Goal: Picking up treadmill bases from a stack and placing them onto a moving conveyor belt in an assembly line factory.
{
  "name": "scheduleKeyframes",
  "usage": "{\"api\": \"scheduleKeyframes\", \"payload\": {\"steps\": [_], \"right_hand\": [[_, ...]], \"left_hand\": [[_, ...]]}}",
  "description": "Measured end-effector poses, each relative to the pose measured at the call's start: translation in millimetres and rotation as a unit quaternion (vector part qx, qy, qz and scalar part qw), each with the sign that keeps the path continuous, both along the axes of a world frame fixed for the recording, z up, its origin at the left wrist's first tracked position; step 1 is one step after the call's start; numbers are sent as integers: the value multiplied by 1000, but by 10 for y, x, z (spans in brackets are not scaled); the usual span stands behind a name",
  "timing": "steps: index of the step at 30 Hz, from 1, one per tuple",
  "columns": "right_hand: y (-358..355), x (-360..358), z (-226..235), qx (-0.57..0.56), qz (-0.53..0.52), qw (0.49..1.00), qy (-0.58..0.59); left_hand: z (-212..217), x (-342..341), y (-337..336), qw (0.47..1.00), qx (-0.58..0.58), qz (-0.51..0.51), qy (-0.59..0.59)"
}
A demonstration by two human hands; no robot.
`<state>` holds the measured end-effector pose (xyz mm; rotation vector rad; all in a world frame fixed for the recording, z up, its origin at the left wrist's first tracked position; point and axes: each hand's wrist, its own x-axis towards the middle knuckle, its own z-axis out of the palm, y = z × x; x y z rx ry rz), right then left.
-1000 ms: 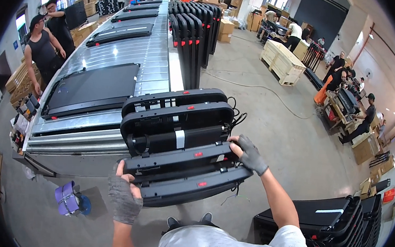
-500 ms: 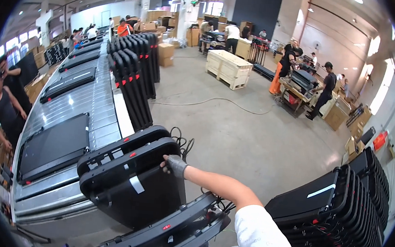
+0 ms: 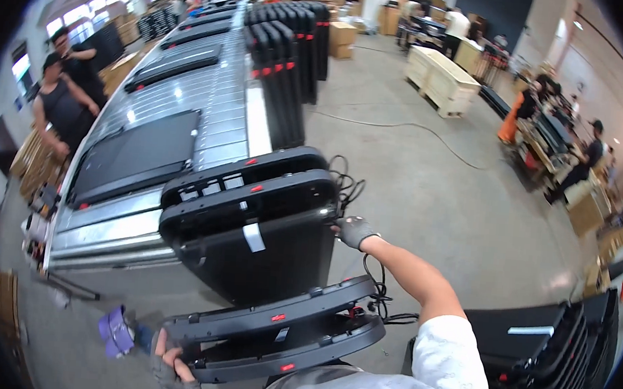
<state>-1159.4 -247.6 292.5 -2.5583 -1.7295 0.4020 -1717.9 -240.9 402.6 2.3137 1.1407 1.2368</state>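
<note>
Two black flat panels with rounded ends and red tabs, like folding treadmills, stand on edge by the end of the roller line; the nearer standing panel (image 3: 278, 247) bears a white label. My right hand (image 3: 357, 232), in a grey glove, is closed at its right edge; what lies between the fingers is hidden. Black cables (image 3: 349, 186) loop above this hand, and others hang below it. Right before my body are two more such panels, tilted. My left hand (image 3: 173, 366), gloved with bare fingertips, wraps the left end of this near panel pair (image 3: 280, 318).
The roller conveyor (image 3: 228, 93) carries several flat black panels (image 3: 139, 148). A row of upright panels (image 3: 281, 68) stands along its right side. More are stacked at the lower right (image 3: 539, 373). A wooden crate (image 3: 441, 77), a floor hose (image 3: 405, 124) and several co-workers are farther off.
The view has swung left and down. My left hand has come into view on the near panels. My right hand has shifted from the standing panel's upper face to its right edge.
</note>
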Motion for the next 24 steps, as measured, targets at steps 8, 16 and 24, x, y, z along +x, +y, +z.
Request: {"api": "scheduleKeyframes", "payload": {"steps": [8,16,24], "right_hand": [[407,-887,1266,215,105,969,-56],[794,-519,1282,304,30,952,27],[-67,-1036,1455,300,87,949,38]], "left_hand": [[170,7,-30,999,-18,45,23],[99,134,240,999,-7,32,11],[159,173,358,1000,9,28,5]]}}
